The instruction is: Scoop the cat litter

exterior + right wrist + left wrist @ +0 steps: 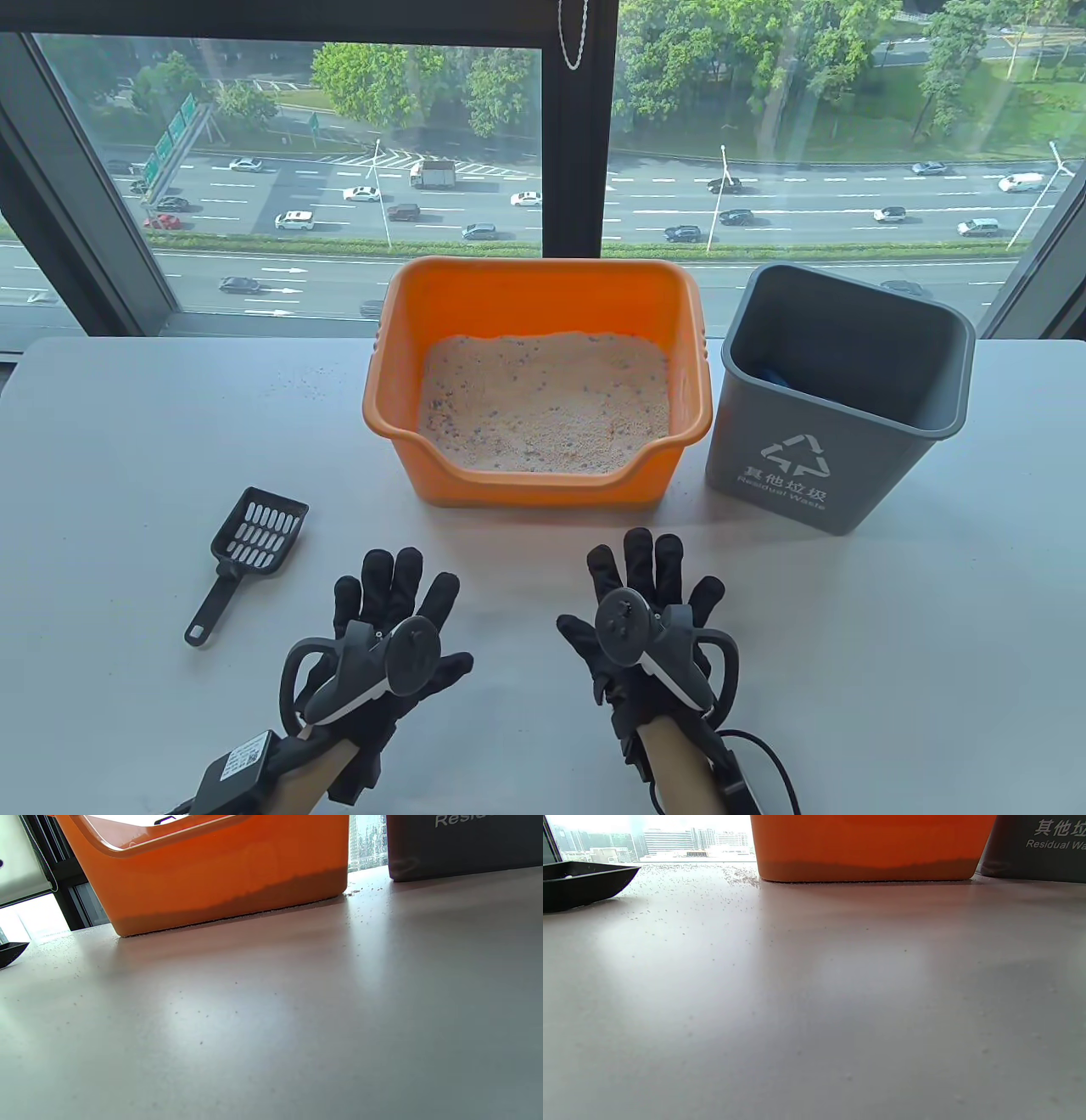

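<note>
An orange litter box (399, 399) stands at the middle back of the white table, holding pale litter (543, 412) with dark specks. A black slotted scoop (248, 552) lies flat on the table to its front left, handle toward me. My left hand (386, 607) rests flat and open on the table just right of the scoop, holding nothing. My right hand (649, 581) rests flat and open in front of the box, holding nothing. The box's front wall shows in the left wrist view (874, 849) and the right wrist view (220, 878).
A grey waste bin (836, 399) stands right of the litter box, with something blue inside; its wall shows in the wrist views (1035, 849) (462, 844). Litter grains are scattered on the table (127, 441) near the box. A window runs behind the table.
</note>
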A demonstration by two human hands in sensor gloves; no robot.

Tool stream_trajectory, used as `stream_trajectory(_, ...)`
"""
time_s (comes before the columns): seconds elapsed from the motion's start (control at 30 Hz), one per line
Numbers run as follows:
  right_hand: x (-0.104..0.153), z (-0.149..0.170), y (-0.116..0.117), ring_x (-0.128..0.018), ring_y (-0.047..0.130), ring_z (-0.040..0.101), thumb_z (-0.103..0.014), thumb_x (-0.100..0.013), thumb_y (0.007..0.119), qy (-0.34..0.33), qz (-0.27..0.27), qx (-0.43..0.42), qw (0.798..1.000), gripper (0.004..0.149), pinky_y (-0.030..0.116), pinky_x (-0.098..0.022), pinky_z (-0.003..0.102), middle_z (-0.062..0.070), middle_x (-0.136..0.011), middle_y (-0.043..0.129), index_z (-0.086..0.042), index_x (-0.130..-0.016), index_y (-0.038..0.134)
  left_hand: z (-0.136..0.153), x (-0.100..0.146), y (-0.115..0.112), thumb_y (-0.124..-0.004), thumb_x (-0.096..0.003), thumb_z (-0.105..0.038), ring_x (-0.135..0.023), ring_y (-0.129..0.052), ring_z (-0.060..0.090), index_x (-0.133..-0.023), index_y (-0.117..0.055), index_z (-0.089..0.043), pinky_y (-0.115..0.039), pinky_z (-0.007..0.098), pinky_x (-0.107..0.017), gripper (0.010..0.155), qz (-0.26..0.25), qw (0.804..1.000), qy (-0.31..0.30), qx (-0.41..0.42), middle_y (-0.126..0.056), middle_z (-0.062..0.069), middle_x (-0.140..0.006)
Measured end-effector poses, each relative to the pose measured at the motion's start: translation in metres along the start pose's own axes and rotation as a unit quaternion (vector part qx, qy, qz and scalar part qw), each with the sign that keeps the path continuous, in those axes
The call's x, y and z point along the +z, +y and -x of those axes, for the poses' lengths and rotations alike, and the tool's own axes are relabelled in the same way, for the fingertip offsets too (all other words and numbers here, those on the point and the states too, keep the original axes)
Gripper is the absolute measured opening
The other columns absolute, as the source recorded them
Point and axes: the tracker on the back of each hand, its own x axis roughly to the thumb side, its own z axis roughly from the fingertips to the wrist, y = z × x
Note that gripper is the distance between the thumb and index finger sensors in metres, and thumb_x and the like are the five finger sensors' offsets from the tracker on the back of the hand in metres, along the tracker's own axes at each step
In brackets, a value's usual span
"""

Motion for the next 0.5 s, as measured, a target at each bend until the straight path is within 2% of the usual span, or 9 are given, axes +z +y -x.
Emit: stream_trajectory(0.5, 0.0007, 0.0006, 0.001, -0.097, -0.021, 0.024, -0.074, -0.039, 0.055, -0.001, -0.005, -0.007, 1.0, 0.08, 0.001, -0.066, 0.07, -0.005, -0.109, -0.016, -0.045, -0.105, 0.02, -0.0003, 0.0006, 0.001, -0.041, -0.0358, -0.076, -0.101, 0.022, 0.028, -0.111, -0.011, -0.049, 0.008, 0.051, -0.067, 0.085, 0.002, 1.0, 0.0, 0.0, 0.015, -0.007, -0.115)
